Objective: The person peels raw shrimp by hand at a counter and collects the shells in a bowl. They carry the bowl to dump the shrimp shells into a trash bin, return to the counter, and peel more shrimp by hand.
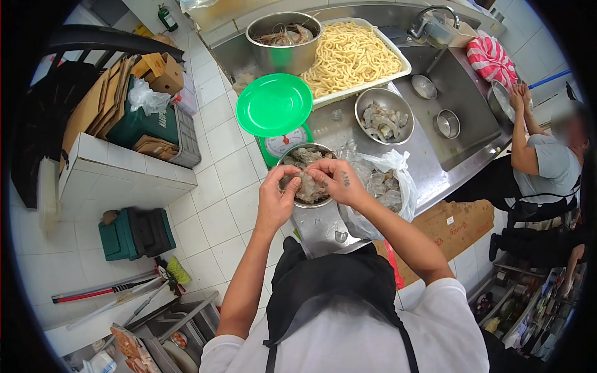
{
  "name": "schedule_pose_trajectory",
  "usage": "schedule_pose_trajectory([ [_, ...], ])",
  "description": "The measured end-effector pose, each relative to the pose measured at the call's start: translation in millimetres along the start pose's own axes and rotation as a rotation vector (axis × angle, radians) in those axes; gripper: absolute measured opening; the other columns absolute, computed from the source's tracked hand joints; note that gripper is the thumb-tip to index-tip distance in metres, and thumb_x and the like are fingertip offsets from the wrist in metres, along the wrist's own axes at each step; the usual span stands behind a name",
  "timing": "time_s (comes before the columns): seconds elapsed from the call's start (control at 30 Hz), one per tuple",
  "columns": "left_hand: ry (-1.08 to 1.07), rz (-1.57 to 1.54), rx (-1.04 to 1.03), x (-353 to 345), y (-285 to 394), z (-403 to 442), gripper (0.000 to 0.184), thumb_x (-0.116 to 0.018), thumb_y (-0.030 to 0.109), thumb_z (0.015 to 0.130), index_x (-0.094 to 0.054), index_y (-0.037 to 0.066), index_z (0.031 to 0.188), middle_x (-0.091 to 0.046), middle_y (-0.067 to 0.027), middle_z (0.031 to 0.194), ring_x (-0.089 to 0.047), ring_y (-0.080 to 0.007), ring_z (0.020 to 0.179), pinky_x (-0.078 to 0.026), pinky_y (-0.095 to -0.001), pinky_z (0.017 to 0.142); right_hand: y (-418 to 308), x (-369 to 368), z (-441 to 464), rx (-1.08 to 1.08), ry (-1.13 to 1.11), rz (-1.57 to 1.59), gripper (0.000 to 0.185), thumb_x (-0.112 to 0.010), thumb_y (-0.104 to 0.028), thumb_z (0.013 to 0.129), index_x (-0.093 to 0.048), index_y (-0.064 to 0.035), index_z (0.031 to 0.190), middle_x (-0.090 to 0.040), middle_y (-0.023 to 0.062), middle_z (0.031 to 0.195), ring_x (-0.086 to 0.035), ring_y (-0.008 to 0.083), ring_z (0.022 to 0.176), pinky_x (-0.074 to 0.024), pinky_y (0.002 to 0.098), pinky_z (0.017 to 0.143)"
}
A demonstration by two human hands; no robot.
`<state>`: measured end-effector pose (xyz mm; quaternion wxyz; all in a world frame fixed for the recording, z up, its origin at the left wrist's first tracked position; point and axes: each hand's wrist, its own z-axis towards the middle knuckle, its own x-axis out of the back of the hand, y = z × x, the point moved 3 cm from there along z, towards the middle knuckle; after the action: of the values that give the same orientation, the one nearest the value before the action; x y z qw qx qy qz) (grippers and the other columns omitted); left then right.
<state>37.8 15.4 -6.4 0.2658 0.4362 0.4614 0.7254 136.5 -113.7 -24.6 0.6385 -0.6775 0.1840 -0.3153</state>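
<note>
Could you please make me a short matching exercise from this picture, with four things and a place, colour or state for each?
Things
1. Left hand and right hand
2. Green dish
3. White tray
4. Striped bag

Descriptions
A. Filled with pale yellow strips
B. Red and white, beside the sink
C. Close together over a steel bowl of shrimp
D. On top of the dial scale

Pairs: 1-C, 2-D, 3-A, 4-B

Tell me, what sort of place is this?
It looks like a working kitchen, maybe a restaurant's. You can see a big metal sink, a green scale and a metal pot with shrimp in it.
</note>
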Motion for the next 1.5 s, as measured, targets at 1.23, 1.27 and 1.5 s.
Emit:
schedule_pose_trajectory([
  [1.23,0.043,-0.483,0.332,13.9,-22.6,-0.5,0.018,-0.061,0.006,0.088,-0.055,-0.003,0.102,-0.064,-0.0071,0.091,-0.059,-0.0094,0.083,-0.047,-0.0235,0.075,-25.9,13.4,6.5,0.164,0.320,-0.147,0.017,-0.066,-0.012,0.079,-0.068,-0.0014,0.092,-0.063,0.0150,0.080,-0.059,0.0292,0.070,-0.0468,0.0370,0.066],
  [1.27,0.040,-0.483,0.333,12.8,-22.3,-1.0,0.018,-0.061,0.006,0.088,-0.055,-0.003,0.102,-0.064,-0.0071,0.091,-0.059,-0.0094,0.083,-0.047,-0.0235,0.075,-25.0,11.2,8.5,0.131,0.206,-0.166,0.017,-0.065,-0.013,0.081,-0.068,-0.0011,0.092,-0.063,0.0150,0.078,-0.059,0.0289,0.069,-0.0467,0.0371,0.064],
  [1.5,0.018,-0.465,0.308,13.7,-20.7,-1.3,0.017,-0.061,0.005,0.088,-0.055,-0.003,0.102,-0.064,-0.0062,0.091,-0.058,-0.0083,0.082,-0.047,-0.0233,0.074,-23.7,8.3,10.4,0.375,-0.005,-0.341,0.015,-0.062,-0.011,0.084,-0.065,0.0035,0.088,-0.060,0.0129,0.071,-0.056,0.0240,0.065,-0.0442,0.0337,0.060],
])
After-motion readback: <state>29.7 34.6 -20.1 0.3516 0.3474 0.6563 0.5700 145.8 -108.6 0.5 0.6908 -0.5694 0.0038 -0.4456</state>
